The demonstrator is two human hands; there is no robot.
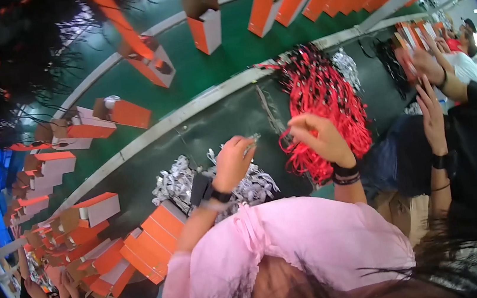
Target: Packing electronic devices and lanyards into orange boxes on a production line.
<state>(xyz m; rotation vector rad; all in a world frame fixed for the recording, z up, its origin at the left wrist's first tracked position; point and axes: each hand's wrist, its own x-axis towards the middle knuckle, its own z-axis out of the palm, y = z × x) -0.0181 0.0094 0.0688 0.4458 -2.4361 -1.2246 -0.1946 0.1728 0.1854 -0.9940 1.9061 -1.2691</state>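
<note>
My left hand (pixel 232 166) is closed, thumb and fingertips pinched on a small shiny piece (pixel 256 137), too small to name exactly. Below that wrist lies a heap of silver-white bundled pieces (pixel 257 183), with a dark block (pixel 199 188) beside the forearm. At the left edge of a large pile of red straps (pixel 328 99), my right hand (pixel 326 141) hovers with fingers curved and apart. A red strap loops close by its fingertips, and no grip on it shows. Dark and silver bits are mixed into the pile's far end.
Orange-and-white boxes (pixel 154 240) stand at my left; more open boxes (pixel 204 25) line the green conveyor (pixel 189 83) beyond the table's pale rim (pixel 186 113). Close on my right is a co-worker's hand (pixel 432 113). Black cords (pixel 390 65) lie at the far right.
</note>
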